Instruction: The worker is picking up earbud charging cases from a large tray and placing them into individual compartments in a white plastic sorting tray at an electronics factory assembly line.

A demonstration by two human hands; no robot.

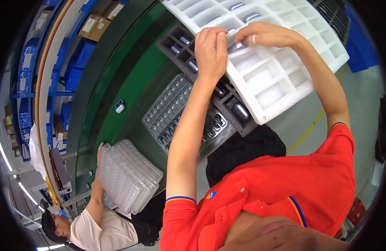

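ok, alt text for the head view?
Both hands, left and right, pinch a small grey capsule over a white foam tray on a green conveyor. Lower left, a co-worker holds clear plastic trays.

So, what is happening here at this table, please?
A person in a red shirt works with both hands over a white foam tray with square pockets. The left hand and the right hand meet at a small grey oval part at one pocket. Beside it lie a dark tray with similar parts and a clear plastic tray. A co-worker holds a stack of clear trays.
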